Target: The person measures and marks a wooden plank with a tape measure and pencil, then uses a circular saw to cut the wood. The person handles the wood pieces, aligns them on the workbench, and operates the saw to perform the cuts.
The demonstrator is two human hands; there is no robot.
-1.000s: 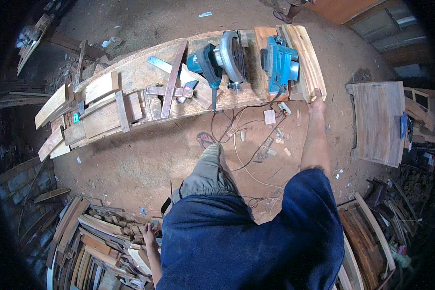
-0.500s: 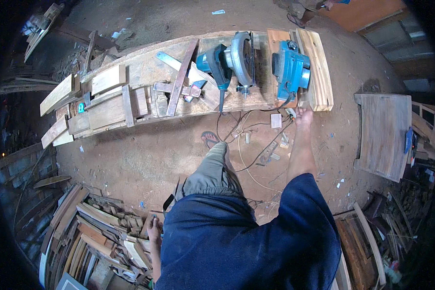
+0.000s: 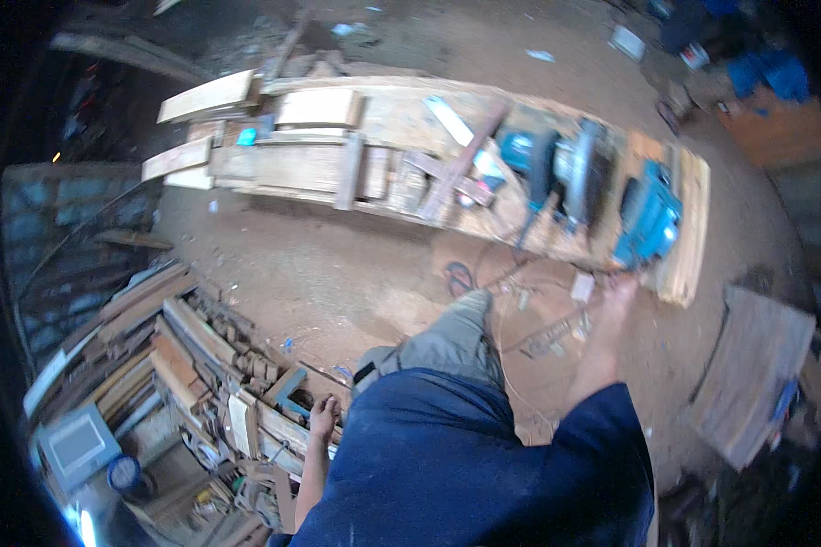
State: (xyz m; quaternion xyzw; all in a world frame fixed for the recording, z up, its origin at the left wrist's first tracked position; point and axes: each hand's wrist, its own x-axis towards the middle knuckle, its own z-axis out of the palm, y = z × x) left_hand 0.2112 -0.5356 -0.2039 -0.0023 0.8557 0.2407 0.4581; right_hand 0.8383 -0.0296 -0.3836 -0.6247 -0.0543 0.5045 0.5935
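Note:
My right hand (image 3: 622, 288) reaches the bench's near right edge, below a teal electric planer (image 3: 649, 214) and beside pale stacked boards (image 3: 691, 214); motion blur hides its finger positions and anything in them. My left hand (image 3: 325, 410) hangs low beside my body over piled timber, fingers curled; what they hold, if anything, I cannot make out. On the long plank bench (image 3: 401, 96), a circular saw (image 3: 576, 173) sits left of the planer, with a metal straightedge (image 3: 449, 118), crossed wooden strips (image 3: 470, 150) and cut boards (image 3: 317, 107) further left.
Cords (image 3: 511, 356) and scraps lie on the dirt floor by my feet. A timber pile (image 3: 178, 360) and grey box (image 3: 77, 442) fill the lower left; a wooden panel (image 3: 748, 374) is at right. Another person's foot (image 3: 668, 114) shows beyond the bench.
My view has turned, shifting the bench's right end downward and rightward. My right hand moved from the boards' end to the edge below the planer. My left hand rose slightly.

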